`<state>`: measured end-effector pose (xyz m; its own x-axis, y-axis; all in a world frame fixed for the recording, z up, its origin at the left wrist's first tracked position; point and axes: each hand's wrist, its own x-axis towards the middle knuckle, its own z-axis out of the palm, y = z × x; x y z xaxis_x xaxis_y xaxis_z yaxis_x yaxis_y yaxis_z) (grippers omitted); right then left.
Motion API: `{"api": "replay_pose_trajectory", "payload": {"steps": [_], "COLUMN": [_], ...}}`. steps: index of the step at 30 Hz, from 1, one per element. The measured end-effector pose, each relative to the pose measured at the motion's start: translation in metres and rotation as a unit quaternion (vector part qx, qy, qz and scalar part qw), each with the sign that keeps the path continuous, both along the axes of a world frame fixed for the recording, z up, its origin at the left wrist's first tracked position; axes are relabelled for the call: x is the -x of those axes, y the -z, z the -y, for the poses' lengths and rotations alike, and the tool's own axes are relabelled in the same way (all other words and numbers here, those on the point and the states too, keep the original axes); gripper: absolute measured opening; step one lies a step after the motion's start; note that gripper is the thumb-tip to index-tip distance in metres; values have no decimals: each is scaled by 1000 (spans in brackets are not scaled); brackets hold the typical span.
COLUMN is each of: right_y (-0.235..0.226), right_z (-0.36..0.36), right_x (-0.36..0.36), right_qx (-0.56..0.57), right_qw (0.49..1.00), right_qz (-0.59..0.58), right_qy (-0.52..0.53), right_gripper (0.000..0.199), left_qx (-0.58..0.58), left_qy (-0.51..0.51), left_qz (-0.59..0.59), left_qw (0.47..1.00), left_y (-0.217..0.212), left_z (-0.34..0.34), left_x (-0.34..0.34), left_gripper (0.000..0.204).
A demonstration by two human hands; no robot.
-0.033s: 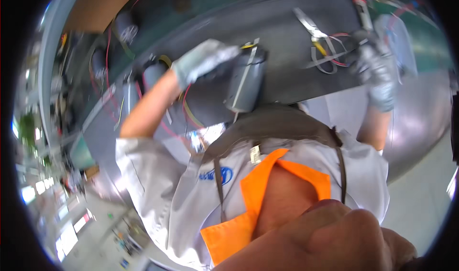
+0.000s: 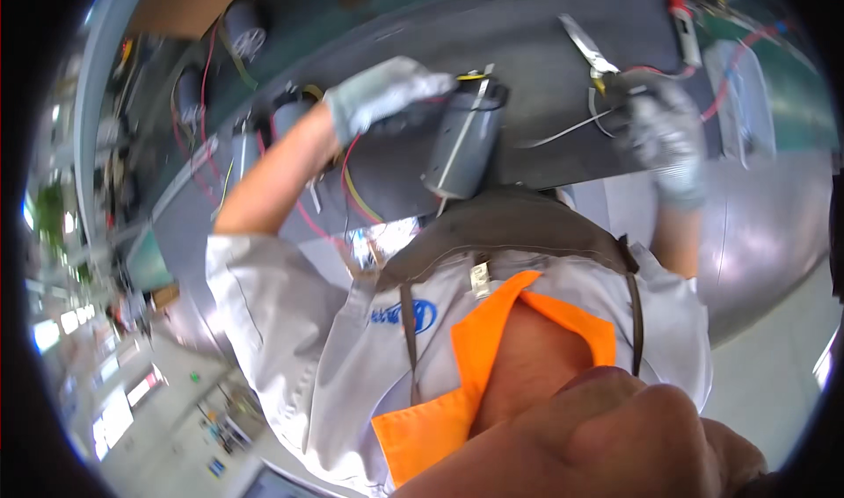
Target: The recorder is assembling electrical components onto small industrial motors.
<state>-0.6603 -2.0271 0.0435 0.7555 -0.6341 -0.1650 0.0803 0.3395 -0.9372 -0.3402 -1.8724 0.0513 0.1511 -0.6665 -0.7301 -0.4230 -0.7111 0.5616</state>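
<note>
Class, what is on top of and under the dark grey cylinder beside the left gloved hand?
A narrow white strip runs lengthwise over the dark grey cylinder; something yellow shows at its far end. What lies directly underneath is covered.

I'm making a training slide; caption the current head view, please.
Gloved left hand beside a grey cylinder, blurred right hand near scissors, over a dark bench.

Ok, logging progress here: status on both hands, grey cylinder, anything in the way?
Left hand beside grey cylinder, grip unclear. Right hand blurred, grip unclear. White strip along cylinder. Scissors partly behind right hand, possibly in the way.
</note>
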Motion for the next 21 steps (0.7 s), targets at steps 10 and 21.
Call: {"api": "replay_pose_trajectory", "payload": {"steps": [10,21], "right_y": [82,66], "right_z": [-92,-62], "right_x": [-105,-130], "right_qx": [540,-31], "right_qw": [841,999], "right_qz": [17,10], "right_qy": [17,40], "right_gripper": [27,31], "left_qx": [-16,259], "left_qy": [-110,-346], "left_qz": [-132,-142], "left_qw": [985,891], "left_y": [-7,50], "left_z": [-33,-26], "left_x": [1,44], "left_gripper": [43,16]}}
